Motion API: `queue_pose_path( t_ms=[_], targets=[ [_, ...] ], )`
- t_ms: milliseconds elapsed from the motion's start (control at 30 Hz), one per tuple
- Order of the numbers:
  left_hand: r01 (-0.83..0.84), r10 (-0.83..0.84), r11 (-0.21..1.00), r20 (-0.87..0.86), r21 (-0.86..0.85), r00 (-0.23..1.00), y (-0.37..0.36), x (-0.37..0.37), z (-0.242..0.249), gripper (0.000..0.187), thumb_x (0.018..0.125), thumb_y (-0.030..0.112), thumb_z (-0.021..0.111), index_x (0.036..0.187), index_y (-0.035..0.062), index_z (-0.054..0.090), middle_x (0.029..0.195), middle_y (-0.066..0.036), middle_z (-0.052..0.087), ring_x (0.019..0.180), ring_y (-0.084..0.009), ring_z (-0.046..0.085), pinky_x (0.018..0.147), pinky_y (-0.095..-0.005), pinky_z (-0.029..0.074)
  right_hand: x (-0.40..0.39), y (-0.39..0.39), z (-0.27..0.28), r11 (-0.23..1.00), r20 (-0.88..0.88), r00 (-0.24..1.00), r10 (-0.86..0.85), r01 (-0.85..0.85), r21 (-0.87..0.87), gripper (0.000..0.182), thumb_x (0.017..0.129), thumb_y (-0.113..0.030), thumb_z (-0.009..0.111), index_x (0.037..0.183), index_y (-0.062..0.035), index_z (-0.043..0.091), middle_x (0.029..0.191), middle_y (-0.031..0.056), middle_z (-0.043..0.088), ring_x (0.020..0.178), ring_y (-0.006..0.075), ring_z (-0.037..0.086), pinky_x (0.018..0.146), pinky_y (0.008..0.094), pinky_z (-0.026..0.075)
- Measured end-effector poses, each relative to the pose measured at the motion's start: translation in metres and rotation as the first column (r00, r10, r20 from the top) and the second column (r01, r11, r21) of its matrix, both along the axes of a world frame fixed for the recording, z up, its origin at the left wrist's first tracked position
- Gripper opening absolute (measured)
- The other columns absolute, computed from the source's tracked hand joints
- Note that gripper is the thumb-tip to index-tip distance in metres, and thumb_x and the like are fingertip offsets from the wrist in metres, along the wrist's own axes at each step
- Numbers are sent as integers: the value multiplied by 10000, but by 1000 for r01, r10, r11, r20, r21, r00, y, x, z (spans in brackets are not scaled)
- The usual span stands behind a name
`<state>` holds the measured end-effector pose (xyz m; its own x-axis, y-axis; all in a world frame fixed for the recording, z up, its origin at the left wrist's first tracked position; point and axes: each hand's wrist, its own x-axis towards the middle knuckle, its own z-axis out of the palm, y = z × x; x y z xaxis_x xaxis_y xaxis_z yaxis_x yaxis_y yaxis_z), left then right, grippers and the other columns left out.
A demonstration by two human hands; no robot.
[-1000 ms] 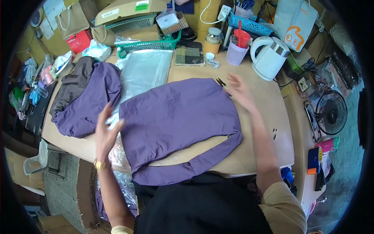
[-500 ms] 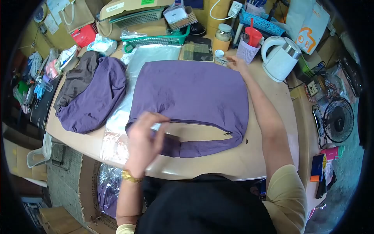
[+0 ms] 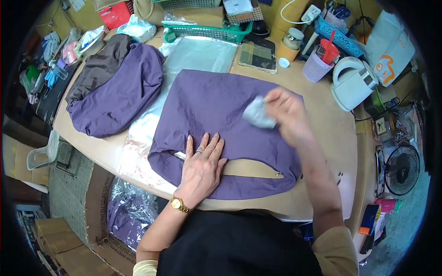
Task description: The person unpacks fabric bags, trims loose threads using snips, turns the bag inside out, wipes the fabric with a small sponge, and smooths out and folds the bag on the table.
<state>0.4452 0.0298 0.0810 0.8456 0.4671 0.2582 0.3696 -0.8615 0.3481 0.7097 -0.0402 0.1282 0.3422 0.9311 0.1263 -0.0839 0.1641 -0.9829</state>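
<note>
Your left hand (image 3: 201, 169) lies open on the cloth (image 3: 207, 106) — long axis nine-to-three o'clock, slit (image 3: 251, 169) toward six. Your right hand (image 3: 290, 116) pinches a wad (image 3: 259, 114).

The table (image 3: 341, 154) is being lit brightly and softly, and glare is being thrown back by the plastic sheet (image 3: 200, 54). The right hand (image 3: 289, 116) and the grey cloth (image 3: 258, 115) are being smeared by motion blur, while the left hand (image 3: 201, 168) is being rendered crisply. Outer edges are being bowed, corners being swallowed by black.
</note>
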Motion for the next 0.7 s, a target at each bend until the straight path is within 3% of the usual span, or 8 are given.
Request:
queue_pose_path(
  t_ms=[67, 133, 200, 433, 533, 567, 600, 700],
  targets=[
    [-4, 2, 1000, -53, -28, 999, 2, -3, -14, 574, 955, 231, 632, 1453, -13, 482, 1513, -181, 493, 1442, -357, 418, 1206, -584, 207, -39, -9, -21, 985, -200, 974, 107, -131, -114, 254, 938, 23, 656, 1186, 9, 600, 1076, 74, 679, 966, 132, 668, 849, 273, 544],
    [-7, 2, 998, -89, -64, 996, 4, -11, -19, 657, 954, 273, 637, 1497, -23, 414, 1587, -182, 390, 1486, -375, 334, 1213, -569, 203, -31, -24, -68, 973, -148, 979, 139, -163, -166, 262, 955, -18, 653, 1207, 3, 586, 1098, 94, 676, 1010, 157, 673, 864, 295, 548],
    [-60, 59, 989, -16, -131, 998, 3, -19, -20, 685, 962, 292, 623, 1519, -23, 378, 1629, -177, 309, 1505, -397, 278, 1221, -547, 202, -16, -40, -84, 972, -543, 829, 132, -215, -91, 195, 977, -60, 635, 1160, -10, 591, 1093, 109, 675, 1025, 185, 676, 877, 314, 547],
    [-67, 64, 993, -26, -94, 998, 8, -18, -24, 615, 967, 275, 612, 1497, 13, 442, 1610, -176, 339, 1492, -409, 293, 1210, -529, 251, -33, -39, -54, 977, -545, 836, -65, -57, -204, 100, 989, -61, 599, 1081, -33, 574, 1050, 131, 688, 936, 226, 674, 825, 346, 554],
    [-92, 94, 992, 16, -87, 995, 7, -17, -25, 524, 958, 237, 616, 1433, 31, 538, 1571, -174, 401, 1466, -402, 338, 1194, -526, 284, -32, -38, -43, 951, -303, 947, 111, -189, -243, 71, 947, -54, 643, 1012, -35, 621, 1008, 127, 695, 896, 256, 678, 788, 357, 549],
    [-102, 106, 991, 39, -84, 994, 7, -16, -25, 492, 950, 217, 620, 1402, 31, 570, 1554, -171, 424, 1455, -398, 355, 1188, -525, 295, -51, -33, -19, 958, 239, 954, 180, -114, -264, 38, 920, -47, 657, 950, -33, 639, 975, 120, 689, 880, 265, 680, 773, 356, 543],
    [-112, 117, 990, 63, -82, 991, 6, -15, -24, 461, 942, 198, 624, 1371, 30, 602, 1537, -168, 447, 1443, -394, 372, 1182, -524, 306, -69, -26, -6, 969, 709, 674, 206, -41, -242, 18, 894, -41, 671, 888, -31, 657, 941, 113, 684, 865, 275, 682, 758, 354, 538],
    [-117, 121, 991, 60, -73, 991, 5, -15, -24, 466, 928, 182, 637, 1368, 30, 605, 1530, -162, 455, 1441, -392, 377, 1181, -522, 310, -99, -11, -41, 992, 846, 519, 124, -67, -104, 50, 841, -35, 664, 872, -36, 703, 925, 100, 626, 861, 276, 629, 766, 378, 497]
  ],
)
